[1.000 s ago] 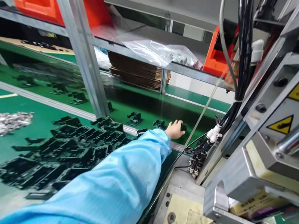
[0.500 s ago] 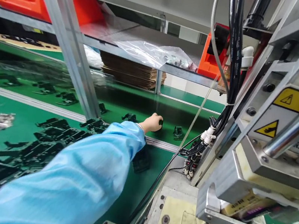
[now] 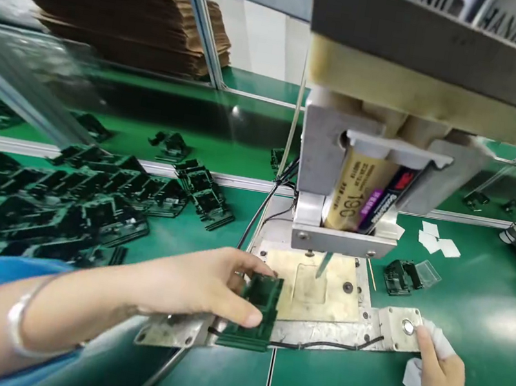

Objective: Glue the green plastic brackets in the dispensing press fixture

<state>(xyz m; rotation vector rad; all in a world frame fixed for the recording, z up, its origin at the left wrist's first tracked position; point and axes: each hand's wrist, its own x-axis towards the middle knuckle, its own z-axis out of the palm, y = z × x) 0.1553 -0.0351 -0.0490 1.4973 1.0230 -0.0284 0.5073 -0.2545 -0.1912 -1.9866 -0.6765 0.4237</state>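
Note:
My left hand [image 3: 218, 285] grips a dark plastic frame part [image 3: 264, 305] between thumb and fingers, just in front of the pale fixture plate [image 3: 338, 303]. My right hand [image 3: 444, 379] is at the metal button box [image 3: 397, 329], its thumb or finger at the edge of the round button [image 3: 408, 327]. A crumpled white wipe [image 3: 437, 342] shows among the fingers of that hand. Above the plate hangs a dispenser with a two-tube glue cartridge [image 3: 366, 190], its nozzle [image 3: 323, 265] pointing down at the shallow recess.
Many similar dark parts [image 3: 89, 205] lie piled on the green bench at left. White paper squares [image 3: 441, 243] and another dark part [image 3: 401, 278] with a clear plastic piece are at right. Black cables [image 3: 259, 216] run beside the machine. Stacked cardboard [image 3: 119, 21] stands behind.
My left hand has come back from the rear green strip to the front of the fixture, now with a dark part. My right hand has come into view at the button. The view has swung right and down.

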